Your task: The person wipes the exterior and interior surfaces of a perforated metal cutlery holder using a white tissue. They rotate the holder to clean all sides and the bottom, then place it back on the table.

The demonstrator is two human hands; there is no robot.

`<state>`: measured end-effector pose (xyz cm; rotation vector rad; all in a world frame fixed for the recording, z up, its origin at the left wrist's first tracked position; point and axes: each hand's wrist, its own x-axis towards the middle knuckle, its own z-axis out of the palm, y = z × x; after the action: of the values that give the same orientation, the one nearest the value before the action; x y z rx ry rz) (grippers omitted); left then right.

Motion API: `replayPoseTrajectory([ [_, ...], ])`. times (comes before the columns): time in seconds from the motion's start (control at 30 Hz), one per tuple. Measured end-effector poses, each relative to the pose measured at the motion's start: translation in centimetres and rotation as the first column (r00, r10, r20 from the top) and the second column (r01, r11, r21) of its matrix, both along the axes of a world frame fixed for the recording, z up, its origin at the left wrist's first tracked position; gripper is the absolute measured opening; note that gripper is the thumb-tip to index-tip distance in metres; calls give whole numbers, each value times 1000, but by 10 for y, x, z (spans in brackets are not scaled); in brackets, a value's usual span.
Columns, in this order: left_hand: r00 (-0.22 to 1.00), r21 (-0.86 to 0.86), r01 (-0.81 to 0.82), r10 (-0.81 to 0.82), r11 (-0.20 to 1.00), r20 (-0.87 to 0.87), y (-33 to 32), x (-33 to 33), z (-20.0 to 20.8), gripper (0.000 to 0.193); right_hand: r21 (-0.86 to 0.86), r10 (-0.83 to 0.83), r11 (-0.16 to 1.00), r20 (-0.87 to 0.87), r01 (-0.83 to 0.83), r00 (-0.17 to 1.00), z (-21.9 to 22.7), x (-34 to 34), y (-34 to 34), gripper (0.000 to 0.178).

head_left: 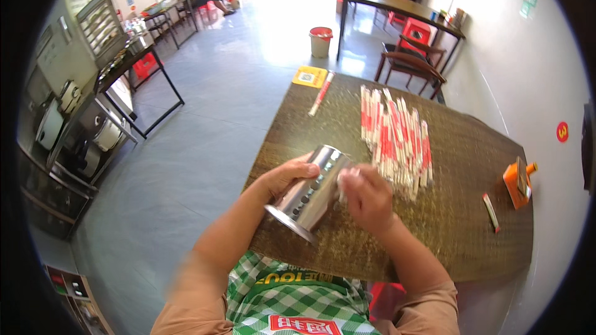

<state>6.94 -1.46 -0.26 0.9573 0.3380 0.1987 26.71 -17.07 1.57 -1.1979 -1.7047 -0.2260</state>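
Note:
A shiny metal chopstick holder, a cylinder with a row of holes and a flared base, is tilted above the near part of the table. My left hand is wrapped round its far left side, thumb along the wall. Against its right side my right hand presses a small white wad, likely tissue or cloth; motion blurs it. Just beyond my right hand lies a pile of paper-wrapped chopsticks with red and white sleeves. One more wrapped pair lies apart at the far left of the table.
The dark wooden table carries a yellow card, an orange box and a small red-and-white packet. Beyond it stand a wooden chair and a bin. Shelving with cookers lines the left; people sit far back.

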Motion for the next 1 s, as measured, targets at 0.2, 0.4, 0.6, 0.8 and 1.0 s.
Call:
replayPoseTrajectory([
  [0.2,998,-129,42,-37,991,40,8,4,-12,75,-33,-37,999,7,37,999,-1,-2,-6,21],
  [0.4,999,-158,-21,25,987,21,2,-1,-6,83,-10,127,992,172,-127,977,8,-21,-14,26],
  [0.6,998,-68,-10,6,998,-58,5,1,-16,75,-41,-100,994,-62,98,993,3,12,2,18],
  [0.8,1000,-67,8,-8,998,-3,10,0,-21,75,-76,-99,993,-178,86,979,-11,17,7,16],
  [1.0,997,-98,36,-30,995,66,17,-2,-31,70,-199,-11,974,-534,-113,845,-19,12,2,15],
])
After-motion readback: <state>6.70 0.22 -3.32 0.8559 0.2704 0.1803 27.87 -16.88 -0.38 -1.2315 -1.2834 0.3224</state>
